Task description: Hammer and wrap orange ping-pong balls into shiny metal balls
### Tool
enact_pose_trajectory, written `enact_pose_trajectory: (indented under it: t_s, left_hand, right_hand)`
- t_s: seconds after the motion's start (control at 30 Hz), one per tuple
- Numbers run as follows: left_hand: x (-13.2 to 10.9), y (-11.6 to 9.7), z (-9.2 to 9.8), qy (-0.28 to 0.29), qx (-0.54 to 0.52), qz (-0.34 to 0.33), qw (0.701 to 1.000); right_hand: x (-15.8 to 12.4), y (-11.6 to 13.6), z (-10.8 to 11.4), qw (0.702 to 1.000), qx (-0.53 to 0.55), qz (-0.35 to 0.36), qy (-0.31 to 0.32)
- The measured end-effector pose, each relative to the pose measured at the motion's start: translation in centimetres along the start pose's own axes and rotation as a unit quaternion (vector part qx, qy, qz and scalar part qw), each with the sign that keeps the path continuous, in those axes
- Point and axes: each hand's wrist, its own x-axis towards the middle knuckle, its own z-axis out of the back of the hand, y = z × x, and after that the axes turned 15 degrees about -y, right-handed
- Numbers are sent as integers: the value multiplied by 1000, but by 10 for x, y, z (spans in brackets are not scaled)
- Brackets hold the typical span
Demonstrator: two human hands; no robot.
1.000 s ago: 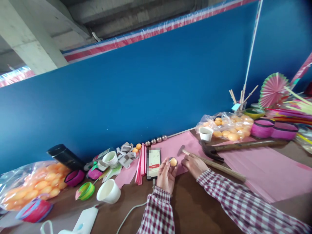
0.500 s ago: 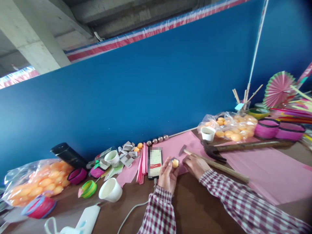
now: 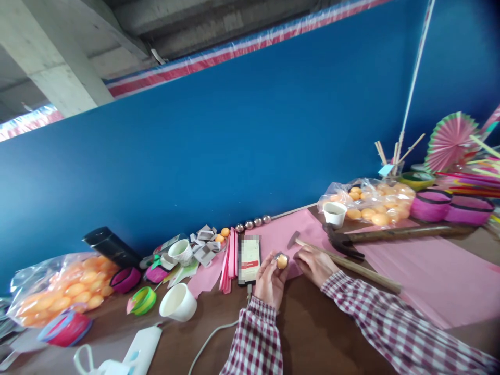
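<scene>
My left hand (image 3: 270,281) is closed around a small orange ball (image 3: 282,261) whose edge is dark and shiny. Just to its right, my right hand (image 3: 315,264) has its fingers curled together, a short gap from the ball; whether anything small is in them is hidden. Behind and beside the right hand lies a small hammer (image 3: 351,266), its head pointing up and left. A phone (image 3: 249,260) lies left of my left hand. Several shiny silver balls (image 3: 249,225) are lined up along the wall.
A claw hammer (image 3: 390,235) lies on pink paper (image 3: 429,276) at the right. Bags of orange balls (image 3: 74,284) stand at both sides. White cups (image 3: 178,303), pink strips (image 3: 227,265), grey scraps (image 3: 205,252), a cable (image 3: 214,331) and a power strip (image 3: 141,350) are on the left.
The view has shifted very slightly. Both hands keep nearly the same place and grip, the ball still in my left hand and facing up.
</scene>
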Motion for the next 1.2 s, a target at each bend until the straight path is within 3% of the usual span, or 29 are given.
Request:
enact_pose_trajectory:
  t_s: [0.27, 0.4, 0.5, 0.73, 0.97, 1.2]
  left_hand:
    - [1, 3, 0, 20, 21, -22, 999]
    - [0, 4, -1, 29, 31, -26, 999]
    - [0, 4, -1, 27, 39, -21, 999]
    - [2, 6, -1, 10, 50, -21, 998]
    - [-1, 6, -3, 3, 60, -23, 998]
    - [-1, 6, -3, -3, 70, -19, 997]
  right_hand:
    - [1, 10, 5, 971, 179, -154, -27]
    - [0, 11, -2, 921, 285, -266, 5]
    - [-1, 8, -8, 888, 335, -313, -5]
    - [-2, 6, -10, 876, 358, -324, -13]
    - [-1, 7, -6, 898, 334, -287, -19]
    - [2, 9, -2, 868, 379, -321, -26]
